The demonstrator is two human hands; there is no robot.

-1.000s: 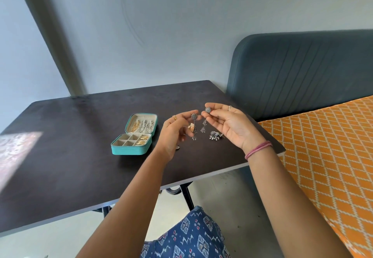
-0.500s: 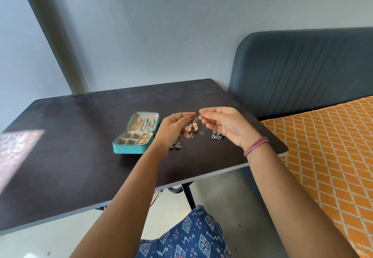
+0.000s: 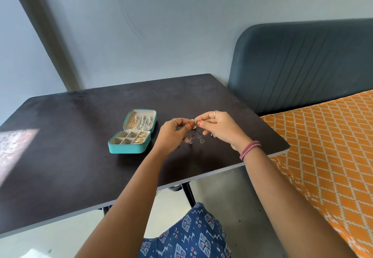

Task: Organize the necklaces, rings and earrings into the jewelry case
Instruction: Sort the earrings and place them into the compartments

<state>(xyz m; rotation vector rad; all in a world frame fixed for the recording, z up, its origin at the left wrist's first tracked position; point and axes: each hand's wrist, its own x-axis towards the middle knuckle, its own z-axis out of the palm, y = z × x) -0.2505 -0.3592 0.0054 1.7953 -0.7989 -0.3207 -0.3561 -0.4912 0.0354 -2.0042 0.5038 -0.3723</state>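
Hands meeting over the dark table (image 3: 80, 136), fingertips almost touching. Left hand (image 3: 175, 134) pinching the top of the dangly earrings (image 3: 195, 134) with thumb and finger, other fingers curled under. Right hand (image 3: 220, 130) pinching the same small top bit from the other side, thumb nail painted orange, fingers bent. Thin silver strands hanging down between both hands, ends swinging just above the table. Cannot tell whether one earring or two stuck together.

Sitting closer together now than a second ago. Back then, holding the hands apart and higher, palms turned up, each showing a small silver piece. Half a second ago, already coming in toward each other. Now pinching at one spot, lower and nearer the table.

More small silver jewelry (image 3: 212, 134) peeking out just under the right hand, mostly hidden by the fingers. Another little piece seen near the left wrist half a second ago, now hidden behind that hand.

Teal jewelry case (image 3: 129, 148) lying open on the table, off to the left of the left hand, near but not touching. Not moved since before. Gold and silver chains (image 3: 141, 122) hanging in its raised lid. Gold bits (image 3: 141, 137) filling the small squares nearest the hands.

Pink bands (image 3: 249, 149) circling the right wrist. Orange patterned cover (image 3: 323, 146) lying off to the right of the right arm.
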